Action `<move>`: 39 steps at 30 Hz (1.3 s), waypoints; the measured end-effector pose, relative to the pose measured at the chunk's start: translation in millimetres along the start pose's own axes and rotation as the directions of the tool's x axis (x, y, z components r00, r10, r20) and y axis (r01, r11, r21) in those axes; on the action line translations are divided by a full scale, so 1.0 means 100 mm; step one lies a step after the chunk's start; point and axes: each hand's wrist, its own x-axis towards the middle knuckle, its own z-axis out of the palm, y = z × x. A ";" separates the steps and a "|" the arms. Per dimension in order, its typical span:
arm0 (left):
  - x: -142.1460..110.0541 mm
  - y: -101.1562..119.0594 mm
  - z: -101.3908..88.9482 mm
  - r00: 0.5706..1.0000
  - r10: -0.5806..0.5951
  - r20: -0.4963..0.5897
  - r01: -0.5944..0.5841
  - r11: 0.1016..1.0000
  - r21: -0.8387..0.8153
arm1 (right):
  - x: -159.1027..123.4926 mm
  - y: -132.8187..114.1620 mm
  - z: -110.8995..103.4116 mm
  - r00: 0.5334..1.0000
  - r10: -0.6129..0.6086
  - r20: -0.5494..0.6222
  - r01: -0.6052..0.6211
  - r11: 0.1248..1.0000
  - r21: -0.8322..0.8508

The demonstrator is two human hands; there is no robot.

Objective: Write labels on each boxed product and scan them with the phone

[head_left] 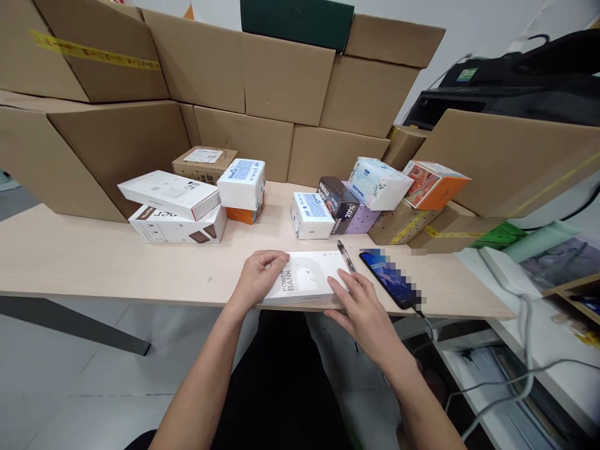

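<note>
A flat white power bank box [307, 281] lies at the front edge of the table, lettered "POWER BANK" at its left end. My left hand [259, 275] is closed on that left end, its fingers bent over the top and partly hiding one another. At the opposite end my right hand [363, 306] grips the box, fingertips on top and thumb low by the front edge. Just beyond the right fingers lies a pen [345, 255]. To the right of it is a phone [387, 275] with a lit screen and a cable plugged in.
Two white boxes [173, 192] are stacked back left. Tissue packs [312, 215], a dark box [340, 200] and an orange box [435, 184] stand toward the back right. Cardboard walls [285, 81] enclose the rear and sides. Cables [529, 350] hang at the right beside a shelf.
</note>
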 end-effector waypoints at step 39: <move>-0.04 -0.08 -0.01 0.965 -0.099 -0.242 0.000 0.926 -0.377 | 1.95 0.65 0.09 0.794 0.429 -0.431 -0.390 0.903 0.179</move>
